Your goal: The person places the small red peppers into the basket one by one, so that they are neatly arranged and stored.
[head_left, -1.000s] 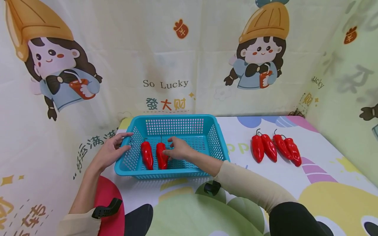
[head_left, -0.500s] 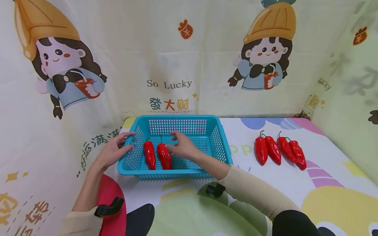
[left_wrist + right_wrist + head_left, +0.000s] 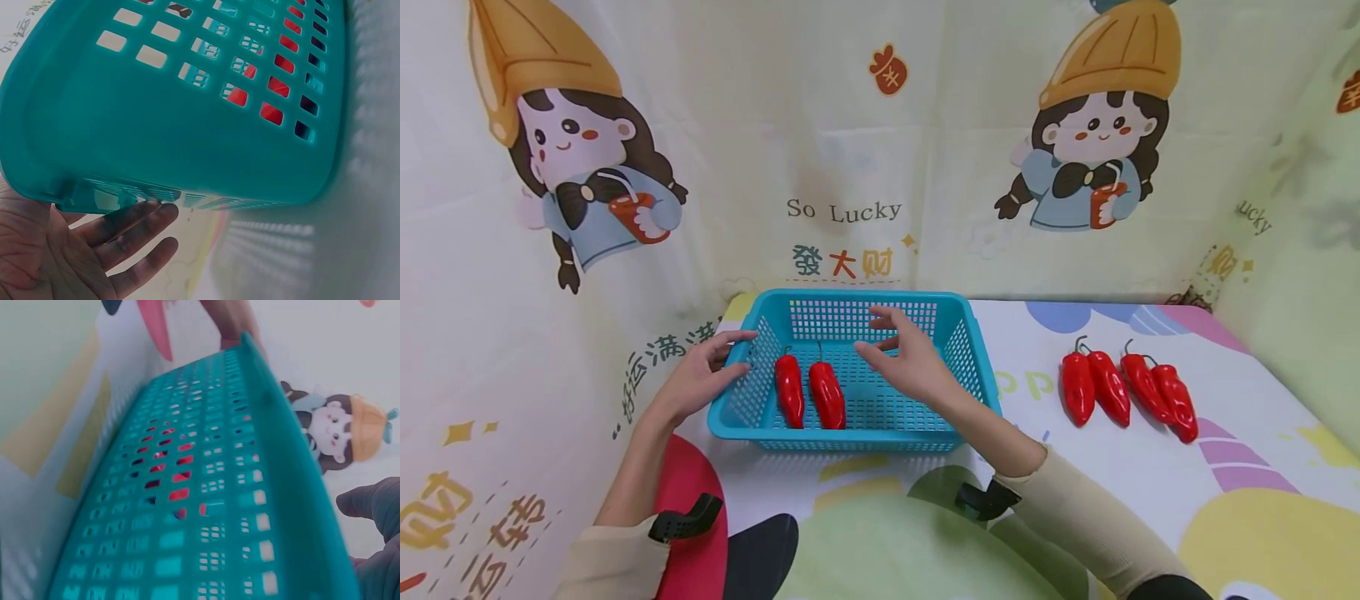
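A blue plastic basket (image 3: 865, 435) with slotted walls stands on the table, two red peppers (image 3: 789, 392) lying side by side in its left half. At the basket's left rim, my left hand (image 3: 696, 379) rests with fingers and thumb against the edge. The left wrist view shows its fingers (image 3: 140, 231) fairly straight beside the basket's wall. My right hand (image 3: 910, 358) hovers over the basket's middle right, fingers and thumb spread apart, holding nothing. In the right wrist view, part of the right hand (image 3: 381, 519) appears beyond the basket rim.
Several red peppers (image 3: 1108, 387) lie in pairs on the table to the right of the basket. A printed cloth (image 3: 955, 167) hangs behind the table and along both sides. The tabletop (image 3: 1030, 417) has a colourful cartoon print.
My right hand has let go of the second pepper, now lying in the basket, and has moved up and right. The left hand stays at the rim. The view has shifted slightly.
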Available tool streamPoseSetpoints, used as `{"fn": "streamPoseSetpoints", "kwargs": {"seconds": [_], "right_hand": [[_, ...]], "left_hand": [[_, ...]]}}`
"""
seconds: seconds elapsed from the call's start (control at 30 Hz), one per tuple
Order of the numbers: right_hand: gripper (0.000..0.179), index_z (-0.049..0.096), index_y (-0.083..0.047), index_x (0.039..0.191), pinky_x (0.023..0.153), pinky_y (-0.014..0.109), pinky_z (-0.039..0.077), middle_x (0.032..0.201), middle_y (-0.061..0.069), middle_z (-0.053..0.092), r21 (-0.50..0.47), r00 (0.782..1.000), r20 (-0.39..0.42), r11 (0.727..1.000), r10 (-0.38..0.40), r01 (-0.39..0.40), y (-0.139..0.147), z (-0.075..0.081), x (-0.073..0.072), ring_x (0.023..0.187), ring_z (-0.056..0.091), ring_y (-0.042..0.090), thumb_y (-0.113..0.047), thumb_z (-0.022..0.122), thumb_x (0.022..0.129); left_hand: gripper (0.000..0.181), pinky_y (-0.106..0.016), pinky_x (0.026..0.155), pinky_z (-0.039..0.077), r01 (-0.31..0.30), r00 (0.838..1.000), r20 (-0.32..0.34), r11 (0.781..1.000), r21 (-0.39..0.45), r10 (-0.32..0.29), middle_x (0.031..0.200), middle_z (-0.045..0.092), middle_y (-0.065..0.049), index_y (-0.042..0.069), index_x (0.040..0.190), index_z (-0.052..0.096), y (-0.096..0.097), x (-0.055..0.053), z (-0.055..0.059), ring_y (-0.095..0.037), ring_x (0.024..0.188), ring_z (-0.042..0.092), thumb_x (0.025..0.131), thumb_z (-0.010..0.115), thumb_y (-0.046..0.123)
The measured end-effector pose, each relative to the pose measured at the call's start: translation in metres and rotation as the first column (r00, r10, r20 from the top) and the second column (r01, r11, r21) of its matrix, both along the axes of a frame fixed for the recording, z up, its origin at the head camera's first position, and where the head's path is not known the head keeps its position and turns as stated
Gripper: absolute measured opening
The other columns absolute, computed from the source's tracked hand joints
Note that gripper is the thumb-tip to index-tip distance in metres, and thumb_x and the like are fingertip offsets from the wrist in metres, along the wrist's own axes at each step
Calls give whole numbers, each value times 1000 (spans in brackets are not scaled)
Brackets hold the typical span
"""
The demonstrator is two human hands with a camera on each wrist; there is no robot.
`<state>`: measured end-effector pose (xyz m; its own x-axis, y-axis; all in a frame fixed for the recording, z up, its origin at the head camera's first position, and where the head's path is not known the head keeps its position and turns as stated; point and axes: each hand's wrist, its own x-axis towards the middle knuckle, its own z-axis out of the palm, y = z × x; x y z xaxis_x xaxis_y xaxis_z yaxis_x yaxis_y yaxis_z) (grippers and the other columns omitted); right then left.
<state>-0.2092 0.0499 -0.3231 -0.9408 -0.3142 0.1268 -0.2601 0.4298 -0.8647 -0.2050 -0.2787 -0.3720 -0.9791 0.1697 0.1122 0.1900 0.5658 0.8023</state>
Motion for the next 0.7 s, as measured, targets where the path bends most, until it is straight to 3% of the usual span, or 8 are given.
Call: {"fn": "streamPoseSetpoints", "kwargs": {"seconds": [0.53,0.7], "right_hand": [[62,39,-13,155,96,46,57,147,10,52,-62,990,-138,998,-17,8,54,4,22,116,65,26,-26,66,101],[63,39,-14,155,94,46,58,146,10,53,-49,986,-158,997,-59,52,71,4,26,118,64,28,-27,67,100]], "left_hand": [[57,-37,80,62,6,1000,-5,1000,11,-5,140,55,-31,6,152,45,1,0,-1,-44,114,63,99,64,12],[57,-34,79,62,8,1000,-13,1000,12,-8,137,57,-31,5,152,46,0,0,-2,-42,111,64,98,65,11]]}}
